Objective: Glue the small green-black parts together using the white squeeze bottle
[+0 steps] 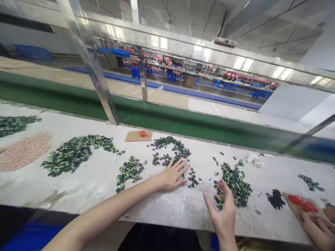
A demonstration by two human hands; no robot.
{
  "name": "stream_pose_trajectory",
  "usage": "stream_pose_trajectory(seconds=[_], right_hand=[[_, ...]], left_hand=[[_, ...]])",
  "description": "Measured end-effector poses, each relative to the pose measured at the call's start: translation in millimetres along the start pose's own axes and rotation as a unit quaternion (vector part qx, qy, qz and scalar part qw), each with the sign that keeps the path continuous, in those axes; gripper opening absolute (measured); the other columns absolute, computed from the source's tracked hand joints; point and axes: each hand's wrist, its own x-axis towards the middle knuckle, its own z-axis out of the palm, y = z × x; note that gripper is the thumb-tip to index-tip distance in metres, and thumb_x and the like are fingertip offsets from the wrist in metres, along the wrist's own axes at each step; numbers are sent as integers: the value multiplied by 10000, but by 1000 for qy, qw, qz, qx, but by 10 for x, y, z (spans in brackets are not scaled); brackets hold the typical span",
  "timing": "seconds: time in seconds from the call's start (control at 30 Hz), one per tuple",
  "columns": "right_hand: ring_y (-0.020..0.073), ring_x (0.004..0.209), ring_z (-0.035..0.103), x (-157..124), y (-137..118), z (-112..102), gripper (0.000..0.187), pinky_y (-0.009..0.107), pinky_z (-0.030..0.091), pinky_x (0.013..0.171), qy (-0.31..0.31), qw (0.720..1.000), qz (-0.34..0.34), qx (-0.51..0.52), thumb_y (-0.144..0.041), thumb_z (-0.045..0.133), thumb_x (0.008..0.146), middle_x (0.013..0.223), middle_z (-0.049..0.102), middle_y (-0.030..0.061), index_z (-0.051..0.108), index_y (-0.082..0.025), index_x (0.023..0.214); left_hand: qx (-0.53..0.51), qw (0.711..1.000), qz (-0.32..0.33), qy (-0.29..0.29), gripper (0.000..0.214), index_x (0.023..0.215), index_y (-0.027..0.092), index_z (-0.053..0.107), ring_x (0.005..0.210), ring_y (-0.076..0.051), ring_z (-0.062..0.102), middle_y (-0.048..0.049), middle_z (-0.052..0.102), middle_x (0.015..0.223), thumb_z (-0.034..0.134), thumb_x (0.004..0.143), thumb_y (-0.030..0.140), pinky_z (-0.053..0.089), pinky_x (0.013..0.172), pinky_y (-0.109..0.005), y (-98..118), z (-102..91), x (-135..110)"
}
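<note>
Left of the green-black pile (pixel 237 184), your left hand (pixel 170 177) lies flat by dark pieces (pixel 183 152), fingers spread. Your right hand (pixel 225 206), fingers wide, is at the pile's left edge. Probably you are gathering; next asks a gentle pinch.

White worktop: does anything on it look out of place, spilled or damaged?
Mildly, yes. A crumpled white scrap lies beyond the green-and-black pile near the right hand, looking like litter. A few stray pieces sit apart from that pile, as if spilled. The worktop is smudged near its front edge, at left.
</note>
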Motion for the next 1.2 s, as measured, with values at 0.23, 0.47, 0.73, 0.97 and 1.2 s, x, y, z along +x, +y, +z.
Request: stream_pose_trajectory(seconds=[0.23,0.47,0.73,0.97,1.2], right_hand=[[284,903,554,29,154,378,605,426,493,739,-44,998,51,2,-658,469,814,984,615,150,567,-150,1129],[240,748,554,63,158,310,534,384,483,690,-54,996,75,9,-669,463,811,833,619,103,593,-175,967],[249,767,589,170,59,401,499,386,477,717,-66,989,129,33,-632,527,775,865,630,110,584,-168,950],[247,762,577,193,2,470,474,379,473,709,-82,987,136,24,-610,523,761,842,622,95,595,-176,936],[257,781,554,209,-22,520,504,388,458,710,-70,989,131,3,-635,489,762,822,613,101,592,-169,922]], left_hand=[[10,991,131,33,568,1480,132,193,1454,-231,65,-110,118,1566,172,979,398,58,1171,-482,315,309,361],[23,988,148,35,579,1482,135,200,1451,-218,88,-99,168,1557,167,985,431,75,1176,-439,146,310,300],[-4,996,3,84,632,1503,169,104,1454,-227,15,-68,57,1573,81,967,502,57,1178,-456,-171,85,88],[-5,988,-123,98,739,1498,114,129,1453,-254,45,-107,82,1568,120,929,586,89,1178,-469,-323,125,291],[-26,999,-28,7,714,1501,272,82,1449,-262,-40,-32,-28,1568,133,902,657,23,1158,-523,-415,-90,216]])
